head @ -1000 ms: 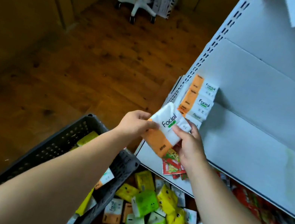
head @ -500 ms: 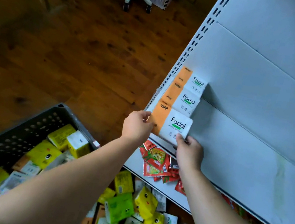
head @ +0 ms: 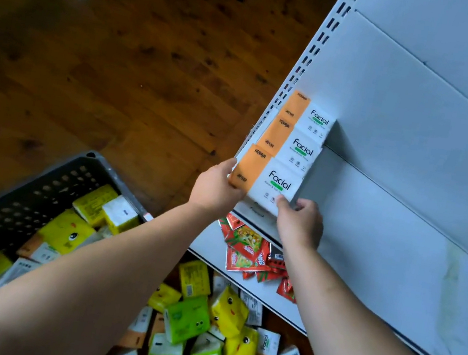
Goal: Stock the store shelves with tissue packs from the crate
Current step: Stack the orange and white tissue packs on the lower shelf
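The pack [head: 272,181] lies at the shelf's [head: 390,220] left end, long axis 9 to 3, fronting a row [head: 306,133] running toward 1 o'clock. The left hand [head: 218,187] grips its 9 o'clock end; the right hand [head: 300,220] pinches its 5 o'clock corner.

White shelf [head: 403,238] carries three orange-and-white tissue packs [head: 291,143] (one row, at its end).

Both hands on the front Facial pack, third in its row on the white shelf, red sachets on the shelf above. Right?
No: the red sachets lie on the shelf below, not above, as the head view shows. The rest holds: left hand and right hand hold the front Facial pack, third in its row on the white shelf.
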